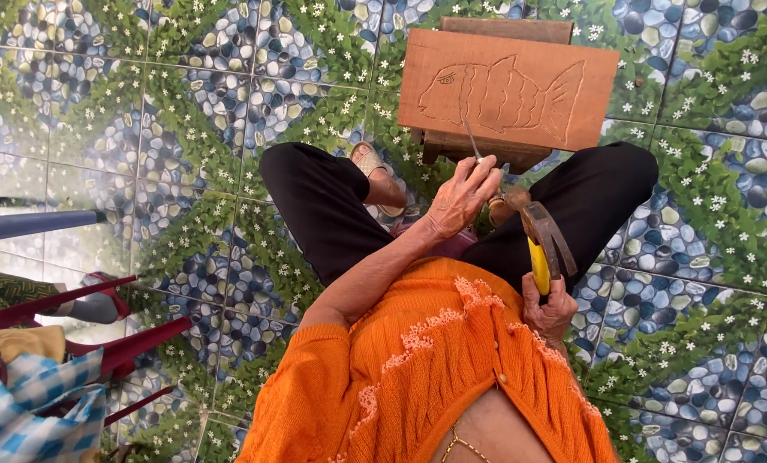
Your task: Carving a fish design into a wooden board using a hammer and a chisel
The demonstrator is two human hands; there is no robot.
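Floor [186, 111]: pebble-and-flower tiles | left hand [462, 195] grips chisel [470, 137] on carved board [508, 86] | right hand [548, 310] grips hammer [539, 240]

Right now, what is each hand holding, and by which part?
The left hand pinches a thin metal chisel at its upper end, its tip on the wooden board. The right hand grips a hammer by its yellow handle.

An orange knitted top [452, 377] with lace trim is worn, open at lower centre of the frame. Black trousers [323, 206] and a beige sandal [375, 167] are seen above it.
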